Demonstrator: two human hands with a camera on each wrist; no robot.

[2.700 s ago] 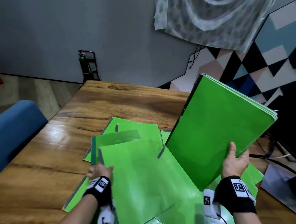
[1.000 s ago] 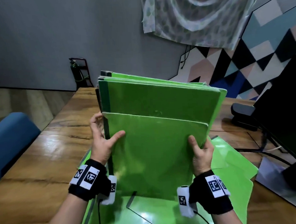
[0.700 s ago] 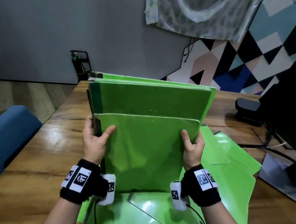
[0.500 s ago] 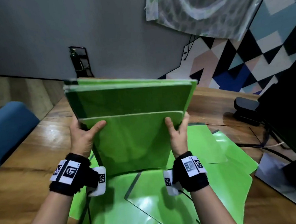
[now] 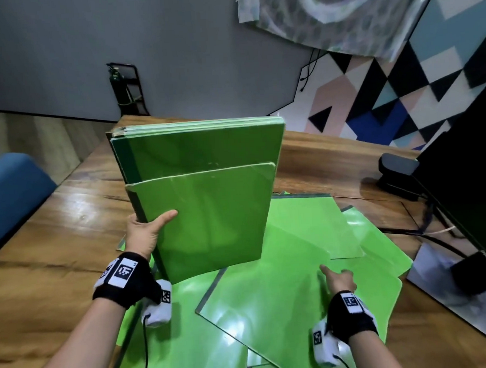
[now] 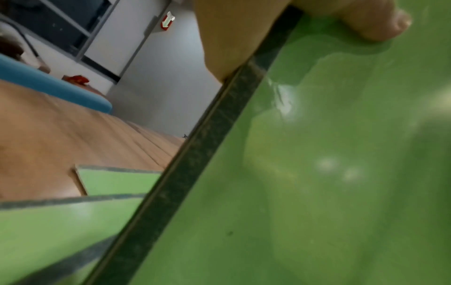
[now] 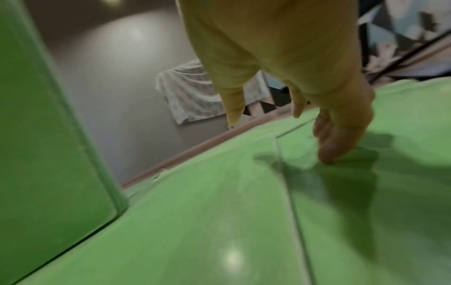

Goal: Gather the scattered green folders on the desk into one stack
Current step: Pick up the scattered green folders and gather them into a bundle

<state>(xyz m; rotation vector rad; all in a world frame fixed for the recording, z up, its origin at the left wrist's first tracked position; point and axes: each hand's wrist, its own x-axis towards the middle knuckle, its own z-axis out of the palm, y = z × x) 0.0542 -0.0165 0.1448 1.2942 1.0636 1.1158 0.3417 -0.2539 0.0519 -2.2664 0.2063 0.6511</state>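
Note:
A bundle of green folders (image 5: 205,191) stands upright on its lower edge over the folders lying on the desk. My left hand (image 5: 145,231) grips its left, dark-spined edge, thumb across the front cover (image 6: 329,154). My right hand (image 5: 338,278) is off the bundle, low at the right, its straight fingers (image 7: 327,146) touching a flat green folder (image 5: 270,300) on the desk. Several more loose green folders (image 5: 372,250) lie overlapping beneath and to the right. The bundle's right edge (image 7: 48,135) shows in the right wrist view.
The wooden desk (image 5: 56,235) stretches left and back. A black monitor (image 5: 472,171) with cables and a dark device (image 5: 396,173) stand at the right. A blue chair (image 5: 8,196) sits off the left edge. A glossy sheet (image 5: 454,308) lies under the monitor.
My right hand has let go of the bundle's right edge and dropped onto a flat folder on the desk. The left hand alone now holds the upright bundle.

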